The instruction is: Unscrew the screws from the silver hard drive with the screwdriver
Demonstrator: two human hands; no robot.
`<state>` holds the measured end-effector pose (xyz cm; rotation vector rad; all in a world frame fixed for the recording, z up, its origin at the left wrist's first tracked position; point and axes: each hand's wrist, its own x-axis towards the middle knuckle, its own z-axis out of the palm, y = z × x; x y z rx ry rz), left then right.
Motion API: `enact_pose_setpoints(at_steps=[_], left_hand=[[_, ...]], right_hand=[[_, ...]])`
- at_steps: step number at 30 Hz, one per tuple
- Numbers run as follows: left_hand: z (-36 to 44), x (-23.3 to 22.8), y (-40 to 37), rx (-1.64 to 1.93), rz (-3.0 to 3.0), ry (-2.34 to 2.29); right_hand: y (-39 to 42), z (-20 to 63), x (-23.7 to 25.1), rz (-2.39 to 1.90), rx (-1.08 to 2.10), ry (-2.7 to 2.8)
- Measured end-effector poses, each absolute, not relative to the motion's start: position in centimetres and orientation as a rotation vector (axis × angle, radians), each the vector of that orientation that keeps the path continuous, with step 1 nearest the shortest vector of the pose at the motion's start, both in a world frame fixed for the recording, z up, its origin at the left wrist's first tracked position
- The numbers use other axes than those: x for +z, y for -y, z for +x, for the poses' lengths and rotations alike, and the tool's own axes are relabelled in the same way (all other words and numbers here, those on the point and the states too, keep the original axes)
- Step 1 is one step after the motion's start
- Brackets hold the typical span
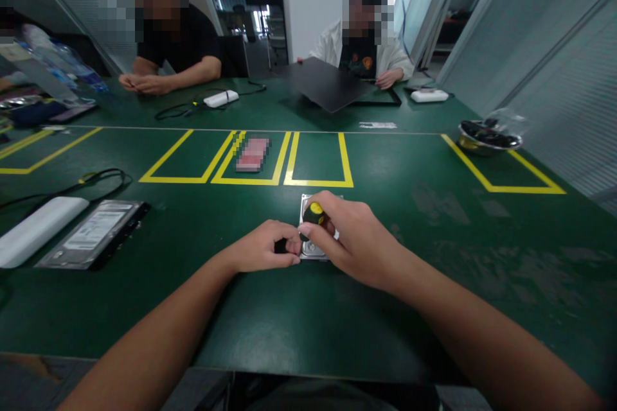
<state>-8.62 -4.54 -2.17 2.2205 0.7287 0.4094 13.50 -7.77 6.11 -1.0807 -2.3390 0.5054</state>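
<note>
The person's right hand [357, 237] is closed around the rounded, black-and-yellow handle of a screwdriver [316, 210], while the left hand [267, 245] curls its fingers at the left edge of a small hard drive [313, 249]; whether those fingers grip the casing cannot be told. The drive lies flat on the smooth, dully shining green tabletop [270, 334], directly before the person, its casing silvery metal, rectangular, with curved contours in the part that shows. The right hand covers much of its right side, and the screwdriver's shaft and tip are hidden. Farther left, a larger hard drive [91, 231] with a pale printed label sits beside a smooth white block [43, 228], cut off by the frame. A shiny metal bowl [489, 141] at the right holds dark items too jumbled to identify.
</note>
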Motion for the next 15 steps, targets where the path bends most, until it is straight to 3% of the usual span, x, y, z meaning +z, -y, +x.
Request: enact_pose_setpoints(at_steps=[15], left_hand=[[-8.66,-2.27,4.52,0.436,2.264,-0.746]], right_hand=[[7.98,13.47,6.08,-1.035,0.516,2.33]])
